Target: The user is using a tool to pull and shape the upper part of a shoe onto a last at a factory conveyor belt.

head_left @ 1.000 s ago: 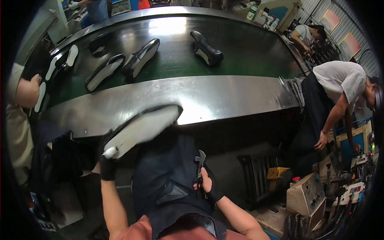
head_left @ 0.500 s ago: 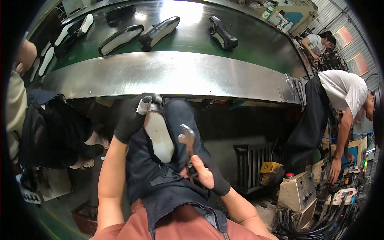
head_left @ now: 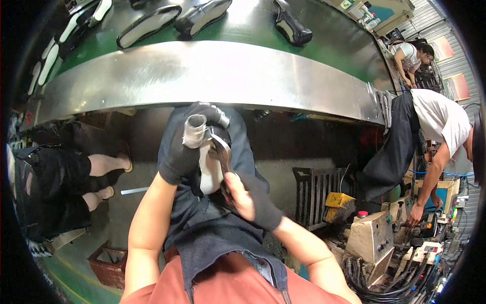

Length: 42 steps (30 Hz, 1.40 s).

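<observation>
Facing a smooth, curving metal ledge [head_left: 202,76] across the upper frame and, beyond it, a glossy green belt [head_left: 331,40] bearing shiny pale-soled shoes [head_left: 149,28] at upper left and top centre. Holding a dark shoe [head_left: 208,176] at frame centre, flat whitish sole turned upward, left hand [head_left: 182,157] in black knit curling snugly around its upper end (wearing a ribbed, pale tubular wrap [head_left: 194,131] on one finger). Clasping a metal tool [head_left: 224,154] with the right hand [head_left: 253,200], fingers folded around the slim handle, thumb bare; placing the curved head against or just above the sole (being unable to tell which).
</observation>
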Available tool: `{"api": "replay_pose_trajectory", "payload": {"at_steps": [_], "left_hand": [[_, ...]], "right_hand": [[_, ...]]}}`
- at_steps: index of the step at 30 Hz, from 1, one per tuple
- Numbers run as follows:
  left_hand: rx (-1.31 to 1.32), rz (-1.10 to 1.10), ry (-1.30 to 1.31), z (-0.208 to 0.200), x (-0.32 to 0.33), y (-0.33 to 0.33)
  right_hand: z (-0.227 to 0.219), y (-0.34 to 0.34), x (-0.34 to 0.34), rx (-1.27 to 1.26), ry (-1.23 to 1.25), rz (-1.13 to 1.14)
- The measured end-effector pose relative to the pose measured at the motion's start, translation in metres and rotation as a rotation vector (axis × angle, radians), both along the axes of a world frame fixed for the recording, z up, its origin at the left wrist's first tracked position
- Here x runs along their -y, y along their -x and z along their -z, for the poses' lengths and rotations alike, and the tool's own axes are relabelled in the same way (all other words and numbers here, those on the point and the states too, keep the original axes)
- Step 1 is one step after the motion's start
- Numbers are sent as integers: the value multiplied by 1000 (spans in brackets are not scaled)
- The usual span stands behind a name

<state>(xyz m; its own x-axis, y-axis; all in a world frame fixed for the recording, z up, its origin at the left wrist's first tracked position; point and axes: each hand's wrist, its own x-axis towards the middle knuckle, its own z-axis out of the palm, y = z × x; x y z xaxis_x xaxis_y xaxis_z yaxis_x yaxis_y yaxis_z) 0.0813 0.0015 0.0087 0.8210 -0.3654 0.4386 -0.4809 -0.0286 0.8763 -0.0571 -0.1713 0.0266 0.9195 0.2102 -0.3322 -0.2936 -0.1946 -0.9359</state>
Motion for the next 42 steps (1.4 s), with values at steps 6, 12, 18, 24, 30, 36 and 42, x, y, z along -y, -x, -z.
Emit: {"api": "replay_pose_trajectory", "payload": {"at_steps": [6, 12, 18, 24, 30, 36, 42], "left_hand": [[-111, -29, 96, 6, 2, -6], [-102, 17, 131, 2, -7, 6], [-132, 48, 190, 5, 2, 10], [-434, 106, 366, -17, -16, 73], [-1080, 90, 465, -16, -23, 141], [-1106, -31, 478, -23, -22, 138], [-771, -4, 358, 80, -21, 124]], "right_hand": [[50, -4, -34, 269, 100, 173], [33, 1, -12, 19, -284, 78], [16, 14, -29, -87, -72, 184], [22, 52, -11, 232, 132, -169], [79, 118, 35, 553, 143, -506], [81, 120, 36, 308, 46, -481], [73, 100, 24, 340, 148, -481]]}}
